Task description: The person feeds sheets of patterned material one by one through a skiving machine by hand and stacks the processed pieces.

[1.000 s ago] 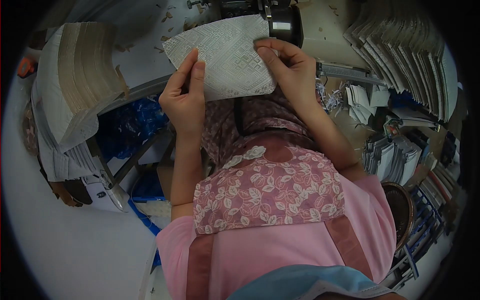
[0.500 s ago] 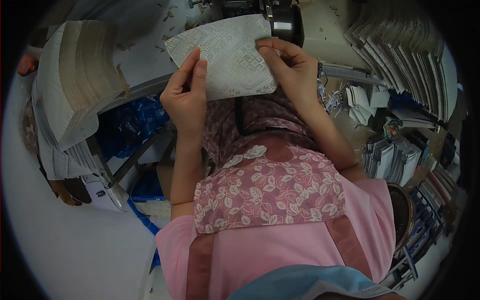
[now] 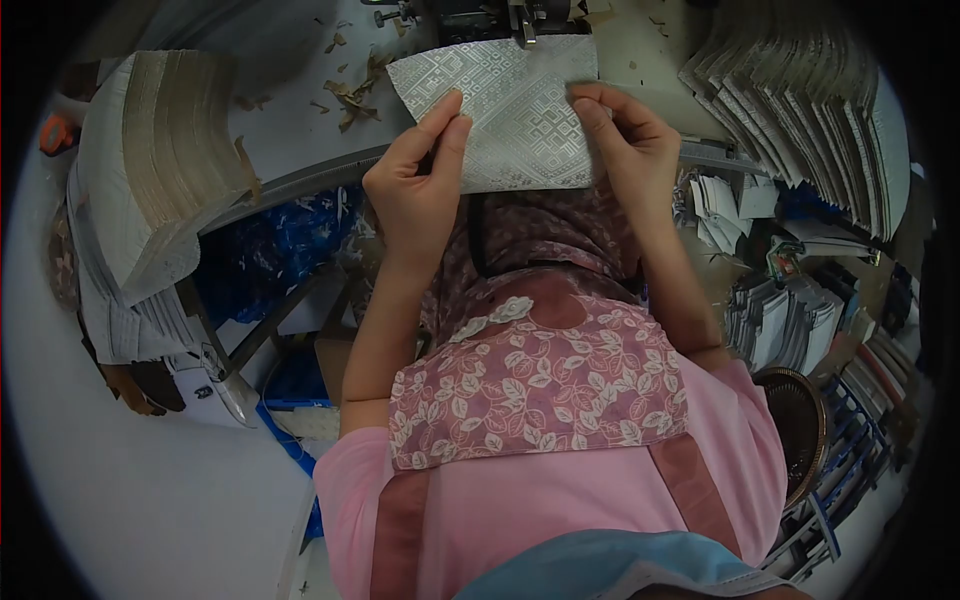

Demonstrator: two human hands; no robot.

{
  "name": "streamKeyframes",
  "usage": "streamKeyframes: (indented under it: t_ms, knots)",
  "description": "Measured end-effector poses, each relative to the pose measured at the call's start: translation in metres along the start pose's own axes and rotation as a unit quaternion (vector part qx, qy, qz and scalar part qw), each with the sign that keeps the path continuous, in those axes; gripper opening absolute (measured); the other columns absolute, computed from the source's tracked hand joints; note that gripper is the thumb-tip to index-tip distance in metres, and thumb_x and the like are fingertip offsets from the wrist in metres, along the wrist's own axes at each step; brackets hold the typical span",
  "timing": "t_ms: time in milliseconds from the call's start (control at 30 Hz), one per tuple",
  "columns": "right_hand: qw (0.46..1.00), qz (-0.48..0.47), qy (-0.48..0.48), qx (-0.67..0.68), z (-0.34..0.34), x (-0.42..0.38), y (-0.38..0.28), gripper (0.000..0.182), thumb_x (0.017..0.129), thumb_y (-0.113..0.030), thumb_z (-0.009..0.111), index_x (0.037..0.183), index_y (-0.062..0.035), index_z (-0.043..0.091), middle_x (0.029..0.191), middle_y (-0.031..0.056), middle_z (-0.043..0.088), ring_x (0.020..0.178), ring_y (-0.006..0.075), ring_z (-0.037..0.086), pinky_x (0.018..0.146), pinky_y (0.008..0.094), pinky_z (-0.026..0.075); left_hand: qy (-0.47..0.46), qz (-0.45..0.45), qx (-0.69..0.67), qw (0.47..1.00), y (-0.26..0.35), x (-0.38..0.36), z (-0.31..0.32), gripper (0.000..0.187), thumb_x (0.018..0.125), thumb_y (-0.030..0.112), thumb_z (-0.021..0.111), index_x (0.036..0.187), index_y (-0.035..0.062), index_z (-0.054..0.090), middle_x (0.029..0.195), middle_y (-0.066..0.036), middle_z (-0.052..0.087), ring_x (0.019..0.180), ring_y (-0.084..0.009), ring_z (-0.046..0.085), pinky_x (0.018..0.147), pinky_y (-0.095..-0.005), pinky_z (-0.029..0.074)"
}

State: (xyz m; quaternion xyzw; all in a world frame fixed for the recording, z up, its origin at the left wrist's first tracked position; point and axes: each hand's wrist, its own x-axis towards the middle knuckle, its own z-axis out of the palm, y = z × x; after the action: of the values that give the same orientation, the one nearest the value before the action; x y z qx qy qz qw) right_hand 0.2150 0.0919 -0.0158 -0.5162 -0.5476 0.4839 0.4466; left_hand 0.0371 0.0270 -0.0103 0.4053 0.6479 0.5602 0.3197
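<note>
Panel, silver-patterned, pinched by left hand and right hand, we seemingly align it near the far machine, needing level guidance next.

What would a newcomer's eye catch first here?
Likely the silvery patterned sheet at top centre, held at its sides by the left hand and the right hand, just below a dark machine. Next, the pink leaf-print apron across the middle. Then the tall layered stack at upper left and the fanned stack at upper right.
</note>
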Motion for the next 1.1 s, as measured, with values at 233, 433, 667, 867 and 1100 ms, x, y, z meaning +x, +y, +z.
streamKeyframes:
  t_ms: [233, 433, 667, 867, 1100]
  knots:
    - [1.0, -0.011, 0.004, -0.004, -0.006, -0.001, 0.006, 0.017, 0.087, -0.007, 0.067, 0.101, -0.0001, 0.07, 0.073, -0.0065, 0.06, 0.059, -0.0012, 0.041, 0.051, 0.0151, 0.032, -0.01, 0.001, -0.007, 1.0, -0.008, 0.001, 0.005, 0.025, 0.088, 0.007, 0.066, 0.113, 0.0041, 0.067, 0.095, -0.001, 0.069, 0.074, -0.0002, 0.053, 0.067, -0.0144, 0.042]
    - [0.999, 0.021, 0.027, 0.018, -0.012, -0.005, 0.0, 0.017, 0.087, -0.008, 0.067, 0.102, 0.0006, 0.069, 0.078, -0.0047, 0.063, 0.063, -0.0004, 0.046, 0.056, 0.0146, 0.036, -0.029, -0.028, -0.013, 0.999, -0.007, -0.002, 0.005, 0.022, 0.088, 0.009, 0.066, 0.109, 0.0052, 0.069, 0.09, -0.004, 0.07, 0.074, -0.0037, 0.059, 0.066, -0.0193, 0.048]
    - [0.996, 0.001, 0.088, -0.012, -0.039, -0.006, 0.004, 0.019, 0.087, -0.008, 0.067, 0.103, 0.0025, 0.069, 0.091, 0.0018, 0.068, 0.082, 0.0051, 0.058, 0.075, 0.0182, 0.046, -0.063, 0.016, 0.009, 0.998, -0.005, -0.006, 0.02, 0.024, 0.087, 0.006, 0.067, 0.11, 0.0033, 0.068, 0.087, -0.001, 0.067, 0.074, -0.0021, 0.055, 0.068, -0.0166, 0.044]
    - [0.989, -0.04, 0.129, -0.055, -0.071, -0.012, -0.001, 0.019, 0.087, -0.009, 0.067, 0.103, 0.0024, 0.069, 0.094, 0.0029, 0.068, 0.085, 0.0064, 0.059, 0.078, 0.0191, 0.046, -0.1, 0.056, 0.021, 0.993, -0.001, -0.006, 0.048, 0.024, 0.085, 0.005, 0.069, 0.109, 0.0056, 0.069, 0.093, -0.007, 0.07, 0.076, -0.0051, 0.059, 0.066, -0.019, 0.047]
    - [0.992, -0.08, 0.009, -0.102, -0.093, -0.022, 0.024, 0.043, 0.087, -0.01, 0.066, 0.125, -0.0001, 0.051, 0.113, 0.0072, 0.062, 0.099, 0.0124, 0.058, 0.088, 0.0249, 0.044, -0.201, 0.425, 0.159, 0.868, 0.032, -0.014, 0.037, 0.028, 0.07, -0.002, 0.067, 0.097, 0.0034, 0.071, 0.109, -0.009, 0.067, 0.078, -0.0199, 0.061, 0.068, -0.0256, 0.053]
